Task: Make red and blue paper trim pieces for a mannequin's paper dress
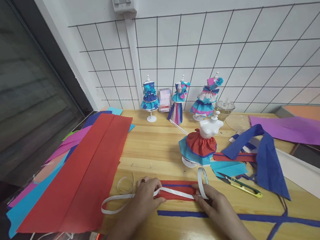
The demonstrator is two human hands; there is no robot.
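Note:
A narrow white measuring tape lies stretched over a red crepe-paper strip with a blue line along it. My left hand grips the tape near the strip's left end, its other fingers resting on the paper. My right hand pinches the tape at the strip's right end. There the tape curls upward in a loop with small printed marks; a longer loop trails left of my left hand. Just beyond my hands stands a small white dress form in a red and light-blue paper skirt.
Green-and-yellow thread snips lie to the right, near dark-blue paper. A blue strip crosses the table's front. Large red sheets cover the left side. Three dressed mini forms and a glass jar stand by the wall.

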